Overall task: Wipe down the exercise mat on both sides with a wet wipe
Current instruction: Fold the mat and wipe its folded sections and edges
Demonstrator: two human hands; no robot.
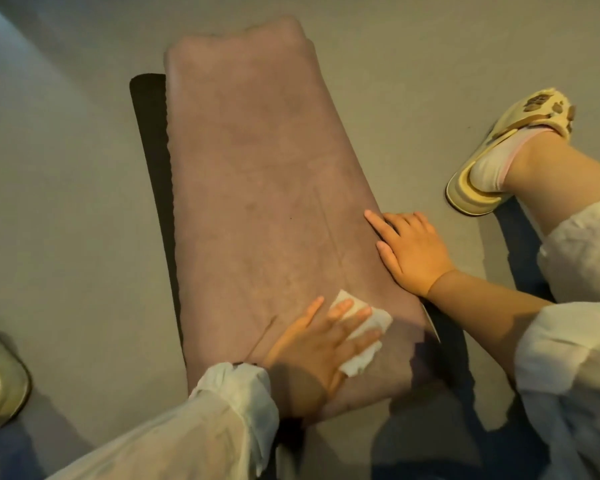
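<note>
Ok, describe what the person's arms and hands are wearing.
Both arms wear loose, thin white sleeves. The left sleeve ends in a gathered cuff at the wrist; the right sleeve sits pushed up, leaving the forearm bare. The left hand and right hand are bare: no gloves, rings or watch visible.

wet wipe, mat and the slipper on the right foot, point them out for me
wet wipe [368,336]: head view, on the white sheet beside the fingers.
exercise mat [257,174]: head view, on its bare pinkish top.
slipper [478,194]: head view, on its cream heel edge.
</note>
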